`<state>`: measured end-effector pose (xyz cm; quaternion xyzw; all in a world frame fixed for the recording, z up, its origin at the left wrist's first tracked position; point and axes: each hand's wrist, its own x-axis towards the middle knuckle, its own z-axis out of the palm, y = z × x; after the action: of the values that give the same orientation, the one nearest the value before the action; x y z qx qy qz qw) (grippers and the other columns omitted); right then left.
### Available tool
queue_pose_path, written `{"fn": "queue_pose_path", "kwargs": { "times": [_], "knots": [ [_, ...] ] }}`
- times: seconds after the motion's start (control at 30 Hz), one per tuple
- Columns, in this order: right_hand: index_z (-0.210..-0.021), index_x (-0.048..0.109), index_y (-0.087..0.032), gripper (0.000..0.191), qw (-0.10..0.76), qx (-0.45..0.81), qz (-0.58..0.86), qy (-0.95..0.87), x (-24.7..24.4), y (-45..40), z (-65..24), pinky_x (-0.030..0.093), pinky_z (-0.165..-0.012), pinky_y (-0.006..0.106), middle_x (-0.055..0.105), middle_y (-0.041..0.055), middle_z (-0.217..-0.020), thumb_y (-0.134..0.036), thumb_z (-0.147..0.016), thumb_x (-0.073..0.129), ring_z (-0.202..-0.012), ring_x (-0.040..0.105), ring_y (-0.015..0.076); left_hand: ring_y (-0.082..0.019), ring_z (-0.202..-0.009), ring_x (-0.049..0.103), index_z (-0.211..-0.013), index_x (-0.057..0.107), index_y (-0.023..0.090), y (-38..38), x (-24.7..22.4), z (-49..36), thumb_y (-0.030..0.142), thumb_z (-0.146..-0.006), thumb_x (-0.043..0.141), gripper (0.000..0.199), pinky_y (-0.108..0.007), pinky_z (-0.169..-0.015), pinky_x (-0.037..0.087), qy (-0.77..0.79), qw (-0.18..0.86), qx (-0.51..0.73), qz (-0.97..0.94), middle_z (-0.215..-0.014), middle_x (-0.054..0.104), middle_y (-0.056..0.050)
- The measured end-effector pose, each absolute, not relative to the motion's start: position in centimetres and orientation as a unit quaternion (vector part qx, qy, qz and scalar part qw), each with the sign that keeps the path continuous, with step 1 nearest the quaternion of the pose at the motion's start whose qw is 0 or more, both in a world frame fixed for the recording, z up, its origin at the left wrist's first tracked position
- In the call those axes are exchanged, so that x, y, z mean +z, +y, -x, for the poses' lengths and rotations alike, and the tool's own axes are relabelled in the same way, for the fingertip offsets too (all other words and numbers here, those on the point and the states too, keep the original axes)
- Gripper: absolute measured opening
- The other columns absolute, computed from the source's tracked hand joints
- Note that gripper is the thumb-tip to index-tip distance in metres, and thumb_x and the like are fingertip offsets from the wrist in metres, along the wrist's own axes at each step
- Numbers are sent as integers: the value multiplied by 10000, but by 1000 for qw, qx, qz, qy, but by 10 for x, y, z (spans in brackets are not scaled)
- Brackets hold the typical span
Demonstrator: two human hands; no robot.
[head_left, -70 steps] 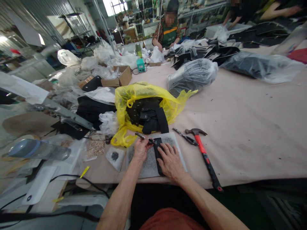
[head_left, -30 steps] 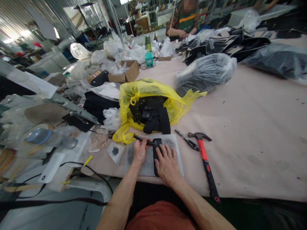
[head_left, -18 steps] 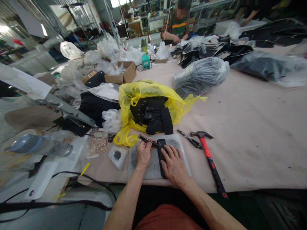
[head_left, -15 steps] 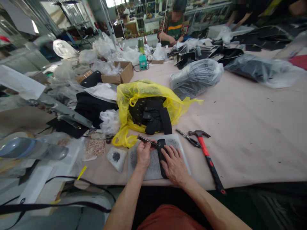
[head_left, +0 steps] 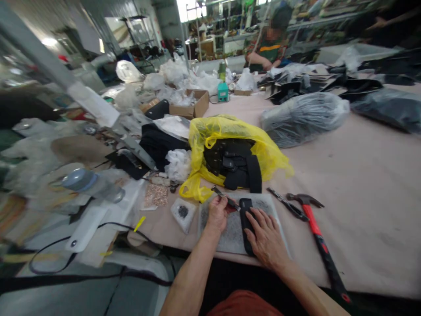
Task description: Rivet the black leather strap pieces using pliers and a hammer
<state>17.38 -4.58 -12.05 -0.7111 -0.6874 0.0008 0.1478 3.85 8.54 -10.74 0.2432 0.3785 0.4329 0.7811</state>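
Note:
My left hand (head_left: 218, 215) is closed around a slim dark metal punch-like tool (head_left: 226, 198), whose lower end points at the left edge of a black padded strap (head_left: 246, 219). The strap lies lengthwise on a scuffed translucent board (head_left: 226, 235). Resting flat across the strap's right side, my right hand (head_left: 267, 236) has its fingers spread. A claw hammer (head_left: 317, 228) with a red and black handle lies right of the board, beside a dark plier-like tool (head_left: 289, 204). To the left stands a small whitish block (head_left: 183, 213) with a dark patch.
Behind the board, a yellow plastic bag (head_left: 226, 123) holds black straps with buckles. Copper-coloured small parts (head_left: 156, 194) lie at the left, near a clear bottle (head_left: 94, 184). A grey wrapped bundle (head_left: 304, 116) sits farther back. Across the table a person (head_left: 271, 46) is at work.
The view has swung left, so everything appears farther right. The tool in my left hand tilts more steeply, while my right hand stays on the black strap.

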Motion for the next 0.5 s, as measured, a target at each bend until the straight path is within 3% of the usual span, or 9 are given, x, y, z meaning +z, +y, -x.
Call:
{"fn": "queue_pose_path", "kwargs": {
  "times": [0.2,0.5],
  "knots": [
    [-1349,548,-163,491,177,-13,696,-696,-132,-45,-177,245,-1140,543,504,122,-1440,-395,-958,362,-1366,384,322,-92,-458,490,-731,551,172,101,-84,-12,497,-655,785,408,-211,-425,372,454,710,449,-298,-596,542,24],
    [-1324,559,-141,533,206,-26,675,-708,-136,-46,-179,272,-1111,574,511,154,-1419,-424,-931,338,-1340,415,349,-68,-394,437,-723,621,132,144,-71,89,444,-652,798,365,-179,-364,291,599,543,481,-341,-527,548,23]
  ]
}}
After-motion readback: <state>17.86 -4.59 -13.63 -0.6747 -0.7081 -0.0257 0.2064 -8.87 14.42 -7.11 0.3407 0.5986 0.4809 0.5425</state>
